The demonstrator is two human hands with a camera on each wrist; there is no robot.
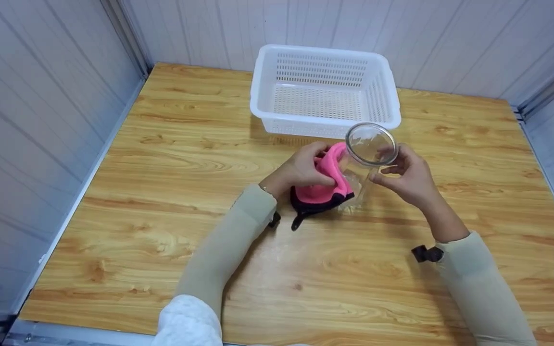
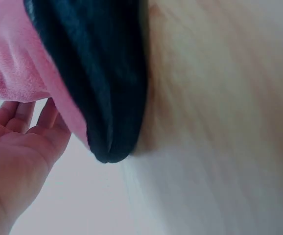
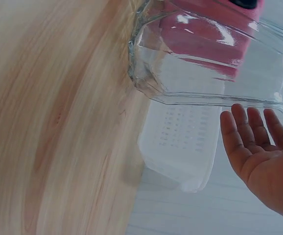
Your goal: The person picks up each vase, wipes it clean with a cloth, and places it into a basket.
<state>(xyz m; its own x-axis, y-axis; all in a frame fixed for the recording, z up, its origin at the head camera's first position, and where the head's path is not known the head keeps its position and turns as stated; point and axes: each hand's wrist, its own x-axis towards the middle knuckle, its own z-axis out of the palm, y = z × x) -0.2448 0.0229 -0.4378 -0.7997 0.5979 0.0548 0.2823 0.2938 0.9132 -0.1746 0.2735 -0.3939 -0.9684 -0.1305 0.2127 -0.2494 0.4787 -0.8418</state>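
Observation:
My left hand (image 1: 303,166) grips a pink plush cloth (image 1: 322,190) with black edging and a small black loop hanging from its lower corner. The cloth is bunched against the side of a clear glass jar (image 1: 361,180). Fingers and thumb of my right hand (image 1: 411,178) hold that jar near its thick round rim, on the right side. In the right wrist view, pink shows through the jar's glass wall (image 3: 195,73). Whether the jar's base touches the table cannot be told. In the left wrist view, the black edging (image 2: 102,83) covers part of the cloth.
Behind the hands, a white perforated plastic basket (image 1: 270,125) stands on the wood-grain table (image 1: 176,206), close to the back wall. Pale panelled walls (image 1: 41,120) enclose the left, back and right sides.

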